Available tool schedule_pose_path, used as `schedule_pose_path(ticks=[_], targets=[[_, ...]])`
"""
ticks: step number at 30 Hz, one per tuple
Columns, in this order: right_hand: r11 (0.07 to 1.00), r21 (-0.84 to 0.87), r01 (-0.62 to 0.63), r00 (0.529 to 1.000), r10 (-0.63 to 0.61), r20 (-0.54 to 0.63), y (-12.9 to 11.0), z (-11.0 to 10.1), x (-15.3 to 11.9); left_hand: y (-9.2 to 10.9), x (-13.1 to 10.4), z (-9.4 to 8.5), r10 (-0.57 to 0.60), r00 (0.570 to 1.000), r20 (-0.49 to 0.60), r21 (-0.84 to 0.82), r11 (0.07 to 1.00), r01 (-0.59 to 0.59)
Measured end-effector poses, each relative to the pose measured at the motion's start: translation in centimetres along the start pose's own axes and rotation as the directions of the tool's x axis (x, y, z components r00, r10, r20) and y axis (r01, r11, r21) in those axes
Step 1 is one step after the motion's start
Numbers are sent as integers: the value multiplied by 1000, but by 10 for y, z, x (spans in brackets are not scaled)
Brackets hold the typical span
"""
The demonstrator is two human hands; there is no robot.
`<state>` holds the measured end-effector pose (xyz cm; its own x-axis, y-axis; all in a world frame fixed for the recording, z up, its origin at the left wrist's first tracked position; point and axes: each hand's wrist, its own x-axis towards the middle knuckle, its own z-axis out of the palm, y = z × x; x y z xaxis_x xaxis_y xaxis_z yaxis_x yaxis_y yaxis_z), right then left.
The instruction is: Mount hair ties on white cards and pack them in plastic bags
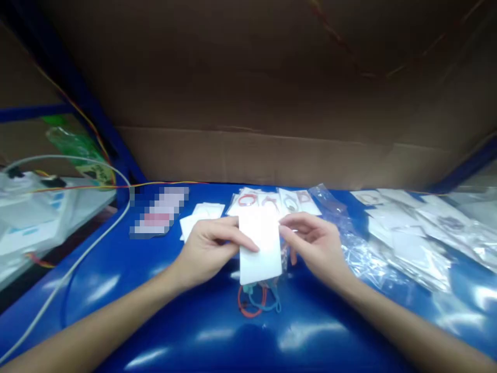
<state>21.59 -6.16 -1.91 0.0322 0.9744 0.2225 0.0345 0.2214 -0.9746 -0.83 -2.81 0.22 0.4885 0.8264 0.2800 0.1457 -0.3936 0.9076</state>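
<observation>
A blank white card [260,254] stands upright in front of me, over the blue table. My left hand [212,246] grips it from the left, with one finger lying across its front. At the card's upper right edge, the thumb and fingertips of my right hand [316,246] are pinched together on it. A bit of clear plastic shows between the card and my right hand. Below the card lie a red cord loop [250,309] and a blue cord loop [272,303], partly hidden by it. Behind it are several clear packets [291,202] holding coloured loops.
White cards [207,210] lie left of centre, beside a blurred-out flat object [161,212]. Many bagged packets [415,238] and crumpled clear plastic [365,259] spread over the right side. A white cable [97,238] runs down the left. A cardboard wall [272,155] closes the back.
</observation>
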Motion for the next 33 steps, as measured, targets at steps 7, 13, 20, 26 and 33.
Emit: schedule_pose_path(ticks=[7,13,20,26,33], targets=[[993,106,-53,994,43,97,0,-3,0,-1,-2,-1,96,995,22,31,995,-97],[997,48,-59,989,52,136,-1,-3,1,-4,-2,5,107,994,-38,22,994,-106],[962,213,-170,985,169,20,4,-6,9,-3,-1,13,-84,995,-57,-307,950,63],[930,286,-229,968,250,-37,9,-8,12,-4,0,12,-74,995,-66,-248,967,55],[936,280,-213,973,229,-25,9,-8,12,-1,2,11,-63,988,-140,-16,998,61]])
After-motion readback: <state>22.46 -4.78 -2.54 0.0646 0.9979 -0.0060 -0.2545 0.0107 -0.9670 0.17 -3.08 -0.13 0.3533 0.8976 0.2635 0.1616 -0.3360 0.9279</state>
